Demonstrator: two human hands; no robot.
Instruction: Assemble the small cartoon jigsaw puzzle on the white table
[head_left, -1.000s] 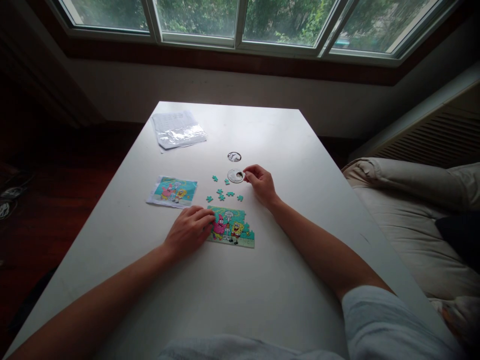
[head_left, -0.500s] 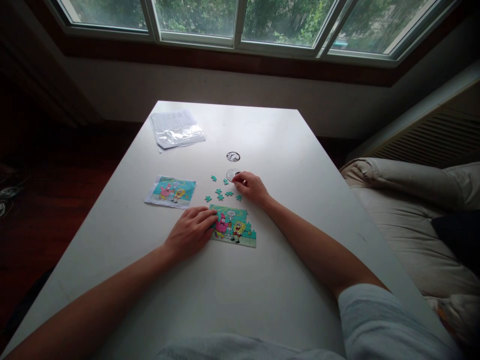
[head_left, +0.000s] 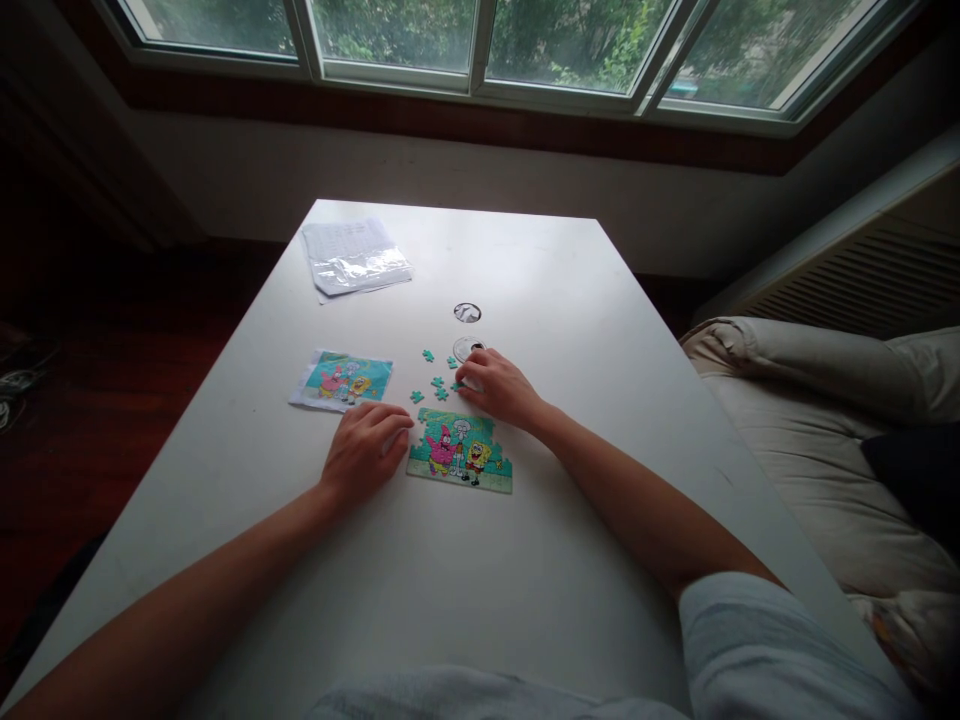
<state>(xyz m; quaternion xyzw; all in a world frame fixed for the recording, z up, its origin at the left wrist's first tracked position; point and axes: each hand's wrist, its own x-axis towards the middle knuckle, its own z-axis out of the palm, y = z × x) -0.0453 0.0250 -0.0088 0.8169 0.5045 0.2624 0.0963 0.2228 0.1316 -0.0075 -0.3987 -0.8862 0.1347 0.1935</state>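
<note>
A partly assembled jigsaw puzzle (head_left: 460,450) with pink, grey and yellow cartoon figures lies flat on the white table, its upper corners and sides notched. My left hand (head_left: 367,440) rests just left of it, fingers loosely bent and holding nothing, near the puzzle's left edge. Beyond the puzzle, my right hand (head_left: 495,384) has its thumb and fingers closed at a teal puzzle piece (head_left: 455,387), mostly hidden by the fingertips. Several loose teal pieces (head_left: 438,382) are scattered to the left of these fingers.
A picture card (head_left: 349,382) showing the same figures lies left of the loose pieces. Papers in a clear plastic sleeve (head_left: 358,260) sit at the far left. Two round discs, a dark-rimmed one (head_left: 466,313) and a clear one (head_left: 463,350), lie beyond the pieces. A sofa (head_left: 795,440) stands right.
My left hand has drawn back leftward off the puzzle, uncovering its left edge. My right hand has shifted slightly towards me, from beside the clear disc to the loose pieces.
</note>
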